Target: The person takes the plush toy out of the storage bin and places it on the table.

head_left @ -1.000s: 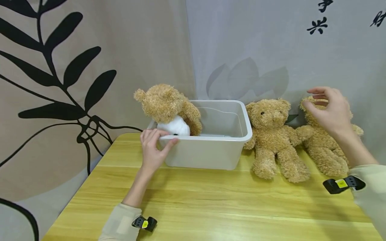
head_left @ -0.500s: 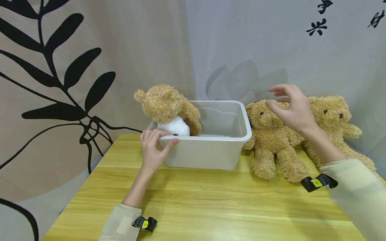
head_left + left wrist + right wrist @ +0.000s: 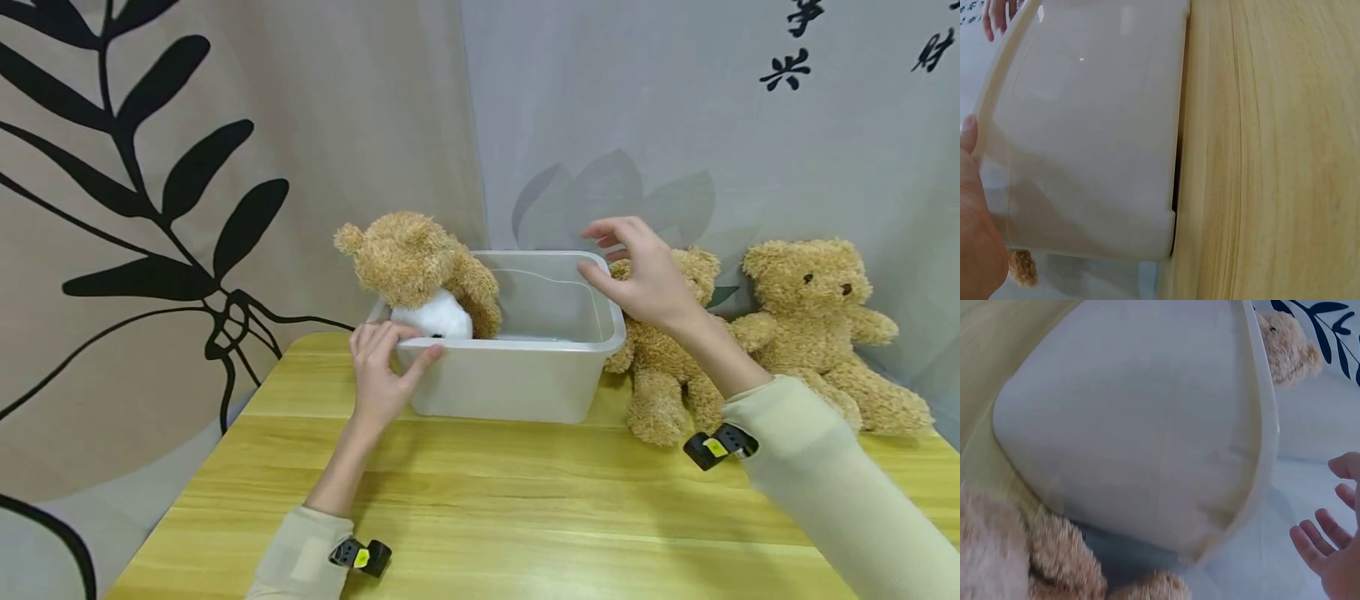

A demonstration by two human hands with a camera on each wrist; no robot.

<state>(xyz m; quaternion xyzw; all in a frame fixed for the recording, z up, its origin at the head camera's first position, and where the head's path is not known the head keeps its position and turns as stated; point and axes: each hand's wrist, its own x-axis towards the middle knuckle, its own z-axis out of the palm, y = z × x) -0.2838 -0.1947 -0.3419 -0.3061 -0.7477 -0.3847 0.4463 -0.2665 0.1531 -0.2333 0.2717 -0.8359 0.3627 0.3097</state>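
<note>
My left hand [image 3: 382,367] grips the front left rim of a pale grey plastic bin [image 3: 510,383], thumb outside and fingers over the edge. The left wrist view shows its thumb [image 3: 969,131] at the rim. Inside the bin's left end, a curly tan teddy bear [image 3: 405,262] leans forward over a white plush toy [image 3: 438,315], whose lower part is hidden. Over the bin's right rim hovers my right hand [image 3: 637,275], fingers loosely curved and holding nothing. Behind that forearm sits a second teddy bear [image 3: 656,400], partly covered.
Another tan teddy bear [image 3: 817,317] sits at the right of the wooden table [image 3: 510,508]. The bin and bears stand close to a light fabric backdrop [image 3: 360,125] with black leaf prints. A small dark green piece [image 3: 722,296] shows between the two bears.
My right hand has moved left, from in front of the far right bear, past the middle bear, to the bin's right rim. The left hand and bin stay put.
</note>
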